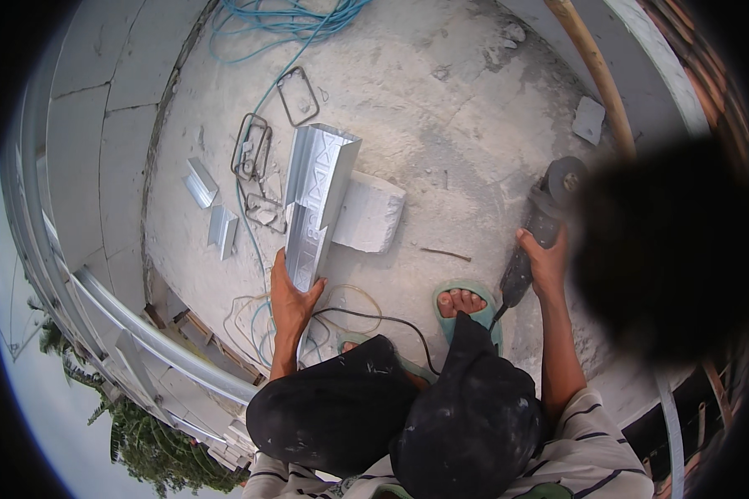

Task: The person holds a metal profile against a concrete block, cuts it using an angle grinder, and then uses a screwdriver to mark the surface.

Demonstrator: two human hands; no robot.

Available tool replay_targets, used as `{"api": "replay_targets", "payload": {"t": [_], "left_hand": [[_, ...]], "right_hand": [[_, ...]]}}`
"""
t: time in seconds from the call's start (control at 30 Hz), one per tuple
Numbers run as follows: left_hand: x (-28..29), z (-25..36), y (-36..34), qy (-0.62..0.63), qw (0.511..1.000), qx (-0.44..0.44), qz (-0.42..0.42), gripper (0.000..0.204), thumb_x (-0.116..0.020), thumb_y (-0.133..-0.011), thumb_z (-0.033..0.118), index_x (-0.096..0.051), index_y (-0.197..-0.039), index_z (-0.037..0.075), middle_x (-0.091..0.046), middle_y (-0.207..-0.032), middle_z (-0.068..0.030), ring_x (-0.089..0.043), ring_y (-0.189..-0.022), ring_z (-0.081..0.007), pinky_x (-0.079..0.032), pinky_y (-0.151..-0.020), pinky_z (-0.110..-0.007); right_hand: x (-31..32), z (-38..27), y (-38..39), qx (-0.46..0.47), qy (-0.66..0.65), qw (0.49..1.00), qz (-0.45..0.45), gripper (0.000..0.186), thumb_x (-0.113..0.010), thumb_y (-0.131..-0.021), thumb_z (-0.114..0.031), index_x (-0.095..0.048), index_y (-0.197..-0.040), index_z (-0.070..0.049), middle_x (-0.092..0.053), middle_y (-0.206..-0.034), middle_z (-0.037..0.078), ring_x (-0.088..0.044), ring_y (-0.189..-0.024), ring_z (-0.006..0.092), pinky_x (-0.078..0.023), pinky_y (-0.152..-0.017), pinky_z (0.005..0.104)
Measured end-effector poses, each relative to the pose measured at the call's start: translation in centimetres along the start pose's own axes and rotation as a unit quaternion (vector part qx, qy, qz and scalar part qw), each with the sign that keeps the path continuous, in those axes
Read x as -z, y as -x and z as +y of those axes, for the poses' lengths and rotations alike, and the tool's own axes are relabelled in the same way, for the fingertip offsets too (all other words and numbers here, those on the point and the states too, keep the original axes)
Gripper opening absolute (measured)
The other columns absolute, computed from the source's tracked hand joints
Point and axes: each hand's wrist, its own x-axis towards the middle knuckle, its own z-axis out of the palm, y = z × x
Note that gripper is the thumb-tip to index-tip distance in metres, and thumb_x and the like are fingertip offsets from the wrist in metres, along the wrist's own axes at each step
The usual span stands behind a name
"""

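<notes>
My left hand (290, 301) grips the near end of a shiny galvanized metal channel (318, 170), thumb on one side and fingers on the other. A notch shows partway along the channel's right wall. The channel rests against a pale block (368, 213) on its right. In my right hand (546, 259) is a dark angle grinder (524, 241), its round disc pointing away from me and held apart from the channel. A black power cord runs from the grinder's rear toward my feet. Whether the disc is spinning, I cannot tell.
Two short metal offcuts (200, 184) and several bent wire loops (298, 96) lie left of the channel. A blue hose coil (287, 21) sits at the far side. At right leans a wooden pole (595, 71). A blurred dark shape (670, 249) covers part of the right.
</notes>
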Motion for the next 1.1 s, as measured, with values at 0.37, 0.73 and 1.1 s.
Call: {"api": "replay_targets", "payload": {"t": [0.37,0.73,1.1], "left_hand": [[-0.1,0.0,0.2,0.032,0.999,-0.005,0.022,0.093,-0.091,-0.076,0.018,-0.044,-0.152,-0.005,-0.055,-0.146,-0.0293,-0.055,-0.135,-0.0424,-0.043,-0.115,-0.045],[-0.4,-0.5,0.7,0.04,0.998,-0.039,0.037,0.101,-0.093,-0.075,0.022,-0.037,-0.156,-0.003,-0.056,-0.143,-0.0306,-0.056,-0.131,-0.0457,-0.046,-0.11,-0.048],[-1.1,-1.0,1.3,0.068,0.992,-0.062,0.088,0.106,-0.093,-0.075,0.029,-0.035,-0.156,-0.007,-0.052,-0.147,-0.0307,-0.051,-0.136,-0.0452,-0.04,-0.115,-0.051]], "right_hand": [[-0.1,0.3,0.2,0.015,-0.015,1.0,-0.002,0.057,-0.085,-0.083,-0.016,-0.057,-0.13,-0.002,-0.065,-0.113,0.007,-0.062,-0.099,0.0179,-0.05,-0.089,0.0329],[-0.1,0.1,0.2,0.009,-0.037,0.999,-0.019,0.05,-0.085,-0.083,-0.014,-0.058,-0.124,-0.003,-0.065,-0.105,0.006,-0.061,-0.089,0.0155,-0.051,-0.08,0.0329],[-0.5,0.2,-0.1,-0.017,-0.084,0.995,-0.058,0.041,-0.082,-0.086,-0.012,-0.057,-0.117,-0.001,-0.067,-0.09,0.009,-0.066,-0.074,0.0203,-0.054,-0.066,0.0363]]}}
